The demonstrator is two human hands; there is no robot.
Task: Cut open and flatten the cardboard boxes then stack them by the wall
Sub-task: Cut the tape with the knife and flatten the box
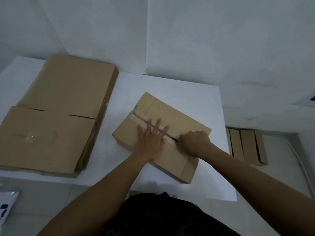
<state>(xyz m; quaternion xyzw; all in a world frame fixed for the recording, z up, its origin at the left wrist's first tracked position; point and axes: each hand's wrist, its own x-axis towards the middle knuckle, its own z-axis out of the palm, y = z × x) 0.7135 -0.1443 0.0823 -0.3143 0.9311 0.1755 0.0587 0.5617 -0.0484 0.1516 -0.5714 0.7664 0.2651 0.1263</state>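
A closed brown cardboard box (177,116) lies tilted on the white table (196,181), its taped top seam running diagonally. My left hand (150,140) presses flat on the box top with fingers spread along the seam. My right hand (194,142) is curled in a fist at the seam's near end, gripping a cutting tool that is almost wholly hidden; only a dark tip shows in the slit. A stack of flattened boxes (56,116) lies at the table's left, reaching to the wall.
White walls (221,40) rise behind the table. Several narrow cardboard boxes (245,147) stand on the floor at the right. A white paper with dark marks (6,205) lies at the lower left.
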